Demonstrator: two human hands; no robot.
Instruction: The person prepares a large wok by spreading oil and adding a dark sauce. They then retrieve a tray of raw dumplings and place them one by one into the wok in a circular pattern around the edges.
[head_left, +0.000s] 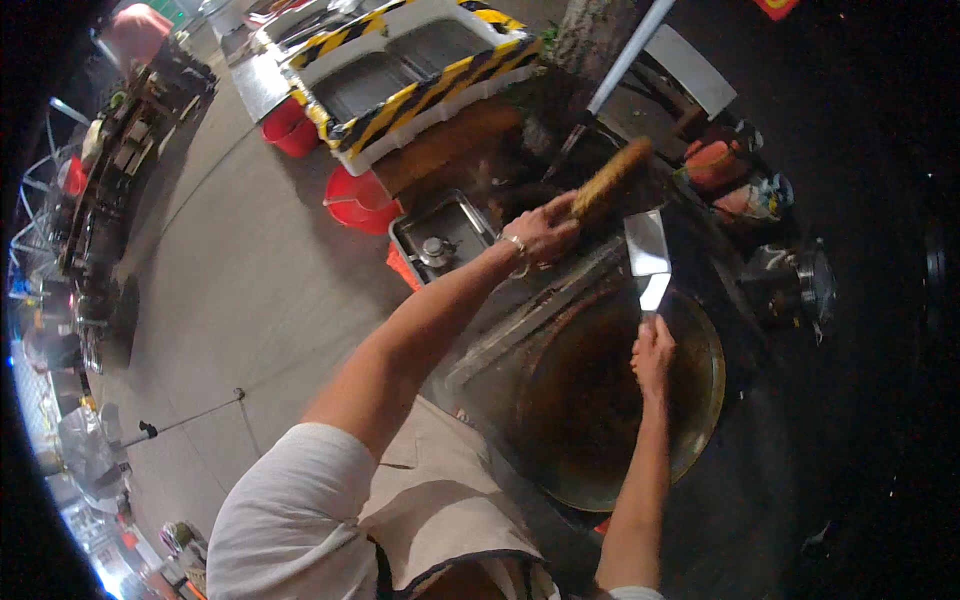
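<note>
My left hand (544, 225), with a bracelet at its wrist, grips one end of a long tan rough-textured piece (615, 176). The piece tilts up and to the right; blur hides whether it is a dried loofah or something else. In my right hand (654, 352) is the handle of a wide-bladed metal spatula (646, 247), its shiny blade pointing away from me. Below that hand lies a large round dark pan or griddle (585, 397) with a pale rim and a brownish surface. My right forearm passes over its right side.
Beyond my left arm sit a metal tray (465, 232) with a round metal lidded item (435, 251) and a red bucket (364, 199). A white bin edged in yellow-black tape (442, 101) stands behind. A pole (630, 56) slants past a tree trunk (592, 34). Filled bags (742, 195) lie right.
</note>
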